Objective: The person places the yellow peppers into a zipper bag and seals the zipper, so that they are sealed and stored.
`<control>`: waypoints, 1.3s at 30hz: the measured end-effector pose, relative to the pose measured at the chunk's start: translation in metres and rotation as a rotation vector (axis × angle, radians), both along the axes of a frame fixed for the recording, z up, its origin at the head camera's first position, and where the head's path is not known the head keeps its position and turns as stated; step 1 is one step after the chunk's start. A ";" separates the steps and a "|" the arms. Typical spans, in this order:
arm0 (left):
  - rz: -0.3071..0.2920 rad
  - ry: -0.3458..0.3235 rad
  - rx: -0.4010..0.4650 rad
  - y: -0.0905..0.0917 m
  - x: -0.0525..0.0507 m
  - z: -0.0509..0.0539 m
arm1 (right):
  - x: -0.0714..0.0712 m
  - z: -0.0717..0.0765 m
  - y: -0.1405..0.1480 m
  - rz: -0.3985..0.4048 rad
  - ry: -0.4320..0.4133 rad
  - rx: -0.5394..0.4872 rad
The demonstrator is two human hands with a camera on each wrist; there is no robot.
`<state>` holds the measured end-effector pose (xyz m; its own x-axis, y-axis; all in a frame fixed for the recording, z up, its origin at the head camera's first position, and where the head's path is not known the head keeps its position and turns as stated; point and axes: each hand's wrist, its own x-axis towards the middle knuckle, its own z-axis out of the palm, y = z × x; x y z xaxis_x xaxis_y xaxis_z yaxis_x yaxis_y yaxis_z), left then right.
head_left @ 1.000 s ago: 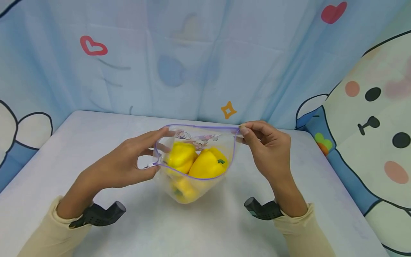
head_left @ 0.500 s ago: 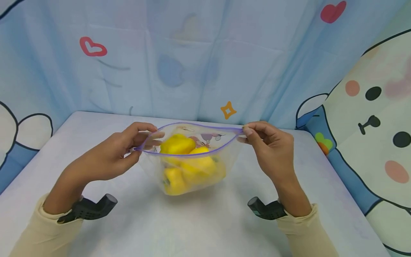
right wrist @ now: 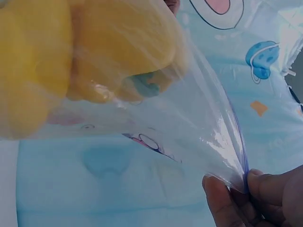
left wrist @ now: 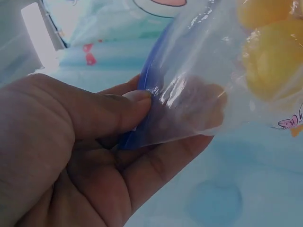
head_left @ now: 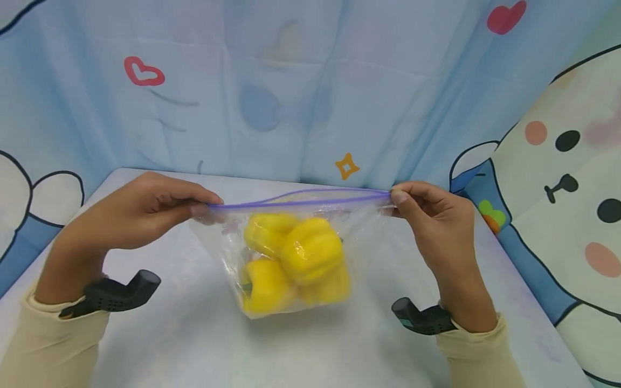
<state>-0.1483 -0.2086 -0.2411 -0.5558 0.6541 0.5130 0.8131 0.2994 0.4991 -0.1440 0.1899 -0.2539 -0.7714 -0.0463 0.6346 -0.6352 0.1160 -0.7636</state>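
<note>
A clear zip bag (head_left: pixel 228 258) with a purple zip strip hangs between both hands above the table. Inside it are several yellow bell peppers (head_left: pixel 310 250), some with a green stem. My left hand (head_left: pixel 145 210) pinches the left end of the zip strip between thumb and fingers. At the opposite top corner, my right hand (head_left: pixel 436 226) pinches the strip's right end. The bag's mouth is drawn nearly flat, with a narrow gap between its two edges toward the right. In the left wrist view, the thumb presses the purple strip (left wrist: pixel 150 71) and fingers lie behind the clear film.
A white table (head_left: pixel 208 345) spreads beneath the bag. Behind it hangs a light blue curtain (head_left: pixel 388 108) with printed hearts and a star. A printed white cartoon animal (head_left: pixel 572 215) stands at the right. Each wrist wears a black camera mount (head_left: pixel 121 291).
My left hand has moved left and up, and its spread fingers have come together in a pinch on the strip. The right hand has shifted slightly right. The bag's wide mouth has flattened.
</note>
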 end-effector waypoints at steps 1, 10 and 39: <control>0.005 -0.022 0.016 0.001 -0.002 -0.004 | -0.002 -0.001 0.000 -0.003 -0.012 0.018; 0.202 -0.120 0.141 0.013 -0.015 -0.023 | -0.021 -0.018 0.004 0.019 -0.093 0.009; 0.268 -0.114 0.223 0.036 0.000 -0.021 | 0.012 -0.083 -0.020 0.532 0.182 0.268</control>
